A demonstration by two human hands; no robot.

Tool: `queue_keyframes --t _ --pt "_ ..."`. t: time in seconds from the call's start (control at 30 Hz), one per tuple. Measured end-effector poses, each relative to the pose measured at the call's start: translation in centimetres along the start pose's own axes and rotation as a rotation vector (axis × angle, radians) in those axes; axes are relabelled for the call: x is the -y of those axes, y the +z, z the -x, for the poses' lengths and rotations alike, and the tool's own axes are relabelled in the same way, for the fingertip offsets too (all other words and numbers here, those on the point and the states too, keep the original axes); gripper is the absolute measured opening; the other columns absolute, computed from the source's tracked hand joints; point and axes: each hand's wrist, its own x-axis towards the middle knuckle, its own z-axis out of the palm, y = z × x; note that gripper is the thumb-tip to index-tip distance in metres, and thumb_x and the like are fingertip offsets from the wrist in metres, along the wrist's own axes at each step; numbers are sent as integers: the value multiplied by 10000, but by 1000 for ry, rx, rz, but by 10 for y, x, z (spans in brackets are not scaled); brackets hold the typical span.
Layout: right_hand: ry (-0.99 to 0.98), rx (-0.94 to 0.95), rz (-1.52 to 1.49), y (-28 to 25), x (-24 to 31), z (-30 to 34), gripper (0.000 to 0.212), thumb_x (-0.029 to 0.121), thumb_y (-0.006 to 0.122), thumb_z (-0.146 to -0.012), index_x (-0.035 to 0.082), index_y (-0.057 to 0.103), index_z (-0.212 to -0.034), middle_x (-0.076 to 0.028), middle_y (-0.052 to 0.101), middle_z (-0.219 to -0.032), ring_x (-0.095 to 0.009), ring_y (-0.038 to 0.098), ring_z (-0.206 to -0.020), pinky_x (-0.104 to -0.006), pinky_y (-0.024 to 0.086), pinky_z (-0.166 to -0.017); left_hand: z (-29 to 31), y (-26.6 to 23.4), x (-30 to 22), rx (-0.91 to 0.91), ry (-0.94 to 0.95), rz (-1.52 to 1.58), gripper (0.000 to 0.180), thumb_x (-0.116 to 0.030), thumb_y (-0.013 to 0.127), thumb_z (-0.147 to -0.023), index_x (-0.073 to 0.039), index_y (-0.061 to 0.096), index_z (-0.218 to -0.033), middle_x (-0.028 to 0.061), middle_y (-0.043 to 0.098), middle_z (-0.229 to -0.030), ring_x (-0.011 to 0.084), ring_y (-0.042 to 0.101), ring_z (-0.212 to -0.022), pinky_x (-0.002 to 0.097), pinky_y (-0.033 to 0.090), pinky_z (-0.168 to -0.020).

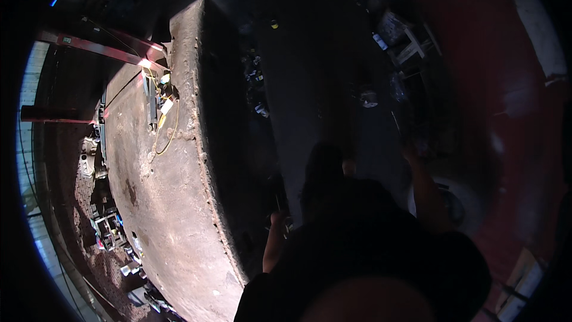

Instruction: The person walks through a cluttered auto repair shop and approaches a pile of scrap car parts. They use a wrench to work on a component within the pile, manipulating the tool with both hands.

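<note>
The scene is very dark, and that is the first hazard: most of what the hands work on cannot be made out. The left hand [277, 219] is raised beside the steep, shadowed side of a big rusty slab [161, 203]. It seems closed around a small dark thing, but I cannot tell what it is, nor how tightly the fingers grip. The right hand [411, 154] reaches up and forward into the black gap near a pale round object [459, 203]; whether its fingers are open or holding anything is lost in shadow.

The slab's edge [205, 161] is rough and pitted, and the left forearm is just beside it, so a scrape or a snagged sleeve looks likely if the arm swings outward. A yellow cable [170, 134] loops over the slab's top next to a cluster of small tools [158, 98]; a tug on that cable could drag them off the edge into the gap below. With both arms stretched ahead and the body leaning in, balance seems thin, and a slip would throw the person against the metal. Small parts litter the brick floor [98, 203] to the left, which is a tripping risk when stepping back.
</note>
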Motion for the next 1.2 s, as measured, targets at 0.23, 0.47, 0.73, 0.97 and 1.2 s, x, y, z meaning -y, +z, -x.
queue_keyframes --t 0.23,0.47,0.73,0.97,1.2 --pt "-93 161 -118 -82 233 -270 539 432 572 -793 7 539 -1122 -245 526 -1129 -393 513 -1019 -446 420 -850 95 -64 -235 -109 276 730 213 -202 495 -839 -58 551 -985 79 568 -796 175 549 -683 314 432 -512" --pt "169 194 -97 -145 201 -358 432 375 556 -813 71 530 -1119 -172 538 -1102 -326 531 -971 -428 442 -795 -103 -100 -521 -25 283 531 212 -206 507 -853 -41 562 -973 78 593 -798 158 564 -636 289 437 -491" --pt "311 173 -169 -248 305 -425 336 315 469 -871 97 514 -1123 -101 554 -1088 -226 522 -1004 -345 418 -836 -257 -132 -984 190 768 91 277 -193 437 -881 -51 499 -1111 76 573 -865 177 558 -624 293 428 -431" --pt "5 114 -175 -354 526 -648 294 283 416 -904 108 506 -1123 -62 567 -1074 -162 522 -1022 -291 406 -860 -363 -199 -1042 -227 291 -117 375 -300 629 -765 -26 567 -1014 97 626 -848 192 599 -759 331 482 -609" --pt "34 206 -79 -370 679 -1091 417 373 503 -836 52 530 -1100 -163 577 -1050 -237 562 -980 -342 451 -809 -373 -197 -1146 40 16 424 322 -319 427 -876 -82 554 -1054 93 609 -915 242 604 -794 432 483 -615"
